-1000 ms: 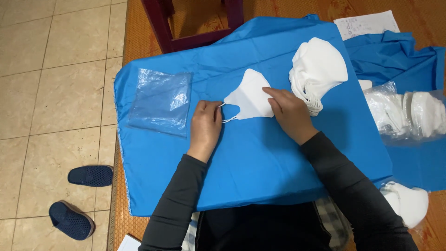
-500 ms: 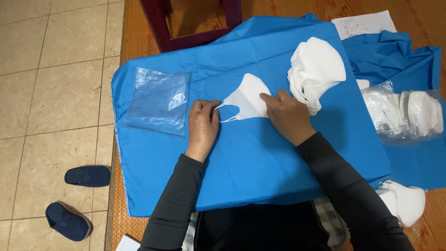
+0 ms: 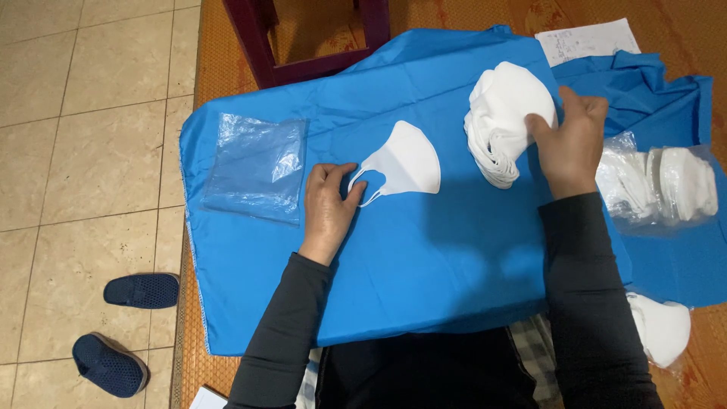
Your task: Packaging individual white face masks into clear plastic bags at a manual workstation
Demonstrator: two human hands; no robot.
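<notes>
White and folded flat, a single mask (image 3: pixel 405 160) lies on the blue cloth (image 3: pixel 424 257). The left hand (image 3: pixel 327 204) rests beside it, fingers loosely curled at its ear loop; whether they pinch the loop is hard to make out. The right hand (image 3: pixel 569 144) closes on the stack of white masks (image 3: pixel 500 121), its fingertips hidden among them. An empty clear plastic bag (image 3: pixel 254 167) lies well left. More bagged masks (image 3: pixel 666 185) blur behind wrinkled film at right, and another bagged bundle (image 3: pixel 660 327) is partly covered by the sleeve.
</notes>
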